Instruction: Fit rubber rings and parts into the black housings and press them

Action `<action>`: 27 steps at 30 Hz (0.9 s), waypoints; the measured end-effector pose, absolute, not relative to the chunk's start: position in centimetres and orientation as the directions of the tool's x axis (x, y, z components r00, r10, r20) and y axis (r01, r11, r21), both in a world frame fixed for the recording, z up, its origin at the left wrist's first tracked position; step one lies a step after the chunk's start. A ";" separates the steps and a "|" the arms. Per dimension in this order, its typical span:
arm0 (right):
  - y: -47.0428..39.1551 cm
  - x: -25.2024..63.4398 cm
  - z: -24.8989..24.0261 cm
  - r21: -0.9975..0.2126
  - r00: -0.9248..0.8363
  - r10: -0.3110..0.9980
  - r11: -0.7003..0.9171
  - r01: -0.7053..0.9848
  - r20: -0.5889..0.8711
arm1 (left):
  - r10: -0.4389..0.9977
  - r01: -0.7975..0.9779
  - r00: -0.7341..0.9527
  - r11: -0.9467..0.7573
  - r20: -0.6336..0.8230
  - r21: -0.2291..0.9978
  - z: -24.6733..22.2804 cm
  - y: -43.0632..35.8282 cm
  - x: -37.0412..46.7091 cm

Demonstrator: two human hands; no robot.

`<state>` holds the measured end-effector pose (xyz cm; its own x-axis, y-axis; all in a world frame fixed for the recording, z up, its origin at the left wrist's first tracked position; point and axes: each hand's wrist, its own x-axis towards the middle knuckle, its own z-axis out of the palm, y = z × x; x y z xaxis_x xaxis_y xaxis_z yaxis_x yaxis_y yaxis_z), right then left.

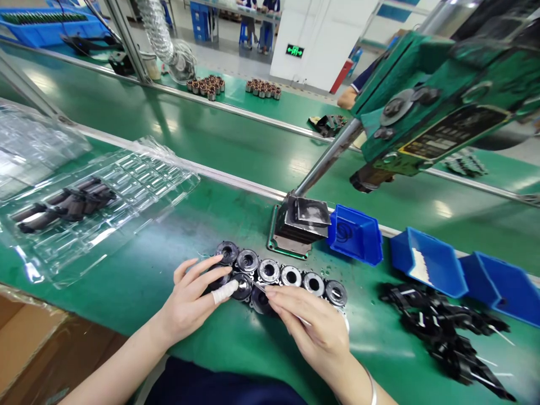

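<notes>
Two rows of round black parts [269, 271] with ring-like centres lie on the green table. My left hand [192, 301] rests at the left end of the rows, its fingers apart and touching the parts; a white wrap covers one fingertip. Between the fingers of my right hand [314, 326] is a thin metal tool [258, 287], its tip at a round part of the nearer row. My right hand hides some of the nearer row.
Behind the parts stands a press, its dark block [304, 216] below a green head [442, 101]. Blue bins [356, 233] and a heap of black parts [447, 332] lie right. Clear plastic trays [139, 185] are left. A person's arm [348, 97] shows beyond the belt.
</notes>
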<state>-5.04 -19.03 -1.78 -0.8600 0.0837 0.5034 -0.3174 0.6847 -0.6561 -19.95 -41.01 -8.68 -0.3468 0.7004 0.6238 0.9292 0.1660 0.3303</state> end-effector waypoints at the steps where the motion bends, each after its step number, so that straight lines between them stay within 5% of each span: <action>1: -19.0 -5.0 -1.8 -0.652 -0.861 0.080 0.690 -0.315 0.501 | 0.702 0.929 -0.347 0.166 0.622 0.330 -8.6 -41.0 -20.0; 20: -20.3 -2.9 -0.6 -0.683 -0.887 -0.015 0.632 -0.366 0.461 | 0.723 0.932 -0.343 0.180 0.600 0.315 -8.4 -41.4 -19.9; 22: -18.5 -2.3 -0.3 -0.681 -0.848 0.122 0.659 -0.319 0.516 | 0.718 0.937 -0.336 0.188 0.610 0.294 -8.9 -41.7 -19.8; 25: -13.5 -0.7 -0.4 -0.731 -0.632 0.562 0.682 -0.010 0.533 | 0.683 0.947 -0.313 0.174 0.660 0.270 -10.4 -42.0 -20.0; 27: -9.7 0.4 -1.1 -0.783 -0.480 0.737 0.603 0.150 0.476 | 0.665 0.964 -0.254 0.115 0.702 0.239 -11.3 -42.0 -20.4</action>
